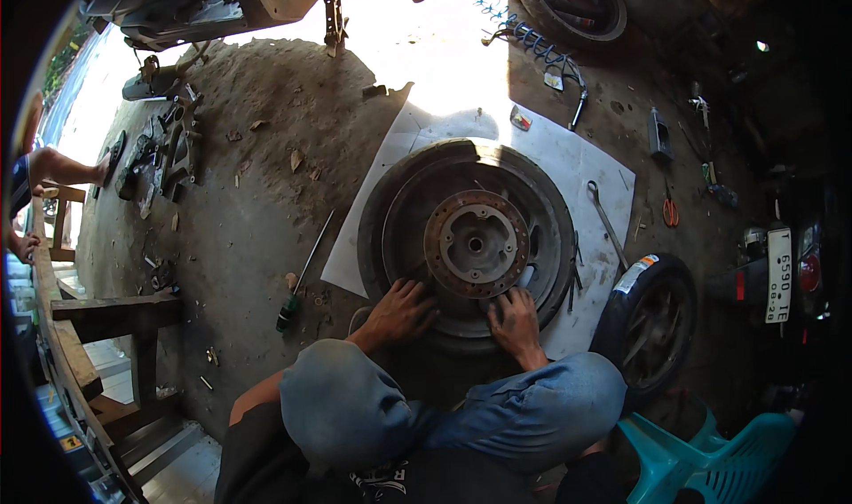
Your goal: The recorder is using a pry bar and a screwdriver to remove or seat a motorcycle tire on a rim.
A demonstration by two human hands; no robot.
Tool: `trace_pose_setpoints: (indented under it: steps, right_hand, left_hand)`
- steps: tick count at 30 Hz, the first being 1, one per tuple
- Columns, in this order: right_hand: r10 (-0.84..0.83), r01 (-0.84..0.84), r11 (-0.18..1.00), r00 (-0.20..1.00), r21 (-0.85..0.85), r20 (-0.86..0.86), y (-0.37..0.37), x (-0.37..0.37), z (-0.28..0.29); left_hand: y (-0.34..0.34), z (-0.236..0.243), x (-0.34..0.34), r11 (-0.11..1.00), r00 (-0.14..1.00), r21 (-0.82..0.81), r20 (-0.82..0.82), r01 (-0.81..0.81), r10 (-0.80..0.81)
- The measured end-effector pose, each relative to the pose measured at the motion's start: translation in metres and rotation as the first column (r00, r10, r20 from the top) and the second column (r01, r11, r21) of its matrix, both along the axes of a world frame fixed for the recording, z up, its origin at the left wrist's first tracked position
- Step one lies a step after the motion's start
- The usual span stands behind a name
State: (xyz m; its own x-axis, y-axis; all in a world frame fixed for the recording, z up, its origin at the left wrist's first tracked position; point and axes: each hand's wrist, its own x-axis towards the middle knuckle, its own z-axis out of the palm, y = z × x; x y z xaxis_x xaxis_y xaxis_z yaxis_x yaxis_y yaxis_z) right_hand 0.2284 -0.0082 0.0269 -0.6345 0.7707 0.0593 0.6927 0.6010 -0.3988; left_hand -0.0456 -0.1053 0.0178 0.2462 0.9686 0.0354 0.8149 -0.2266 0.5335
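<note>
A wheel with a dark tyre (377,216) lies flat on a white sheet (599,167), a rusty brake disc (435,242) uppermost. My left hand (399,313) has its fingers bent over the lower-left part of the rim and tyre. My right hand (516,322) grips the lower-right part, fingers curled; their tips are partly hidden. Just above it is a small pale object (525,275), too small to name. A large wrench (606,220) and thin dark rods (576,273) lie right of the wheel. A green-handled screwdriver (288,311) lies on the floor to the left.
A second wheel (657,318), teal chair (728,451), motorbike (803,273) and scissors (671,207) are right. Loose tyres (595,20) and a blue coiled hose (524,34) are behind. Left are a wooden bench (106,318), metal parts (182,149) and another person's leg (67,162).
</note>
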Motion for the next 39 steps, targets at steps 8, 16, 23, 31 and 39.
trace_pose_setpoints:
  steps: [8,16,23,31,39]
  right_hand:
    - [-0.986,0.88,-0.016,-0.094,-0.476,-0.139,-0.058,0.154,-0.093]
    - [-0.824,0.064,-0.233,-0.543,-0.97,0.162,-0.089,0.177,-0.086]
    - [-0.906,0.322,-0.284,-0.398,-0.903,0.143,-0.065,0.165,-0.089]
    - [-0.967,0.83,-0.245,-0.17,-0.501,0.191,-0.077,0.161,-0.066]
    - [-0.99,0.846,-0.138,-0.111,-0.515,0.084,-0.085,0.168,-0.068]
  left_hand:
    - [-0.009,-0.051,-0.109,0.387,0.382,0.047,-0.08,-0.921,0.921]
    - [0.02,-0.085,-0.127,0.488,0.514,-0.167,-0.188,-0.857,0.837]
    - [0.029,-0.072,-0.118,0.53,0.543,-0.13,-0.286,-0.838,0.79]
    - [0.018,-0.047,-0.105,0.468,0.479,-0.192,-0.014,-0.863,0.878]
    - [-0.008,-0.044,-0.114,0.398,0.425,-0.287,-0.037,-0.872,0.904]
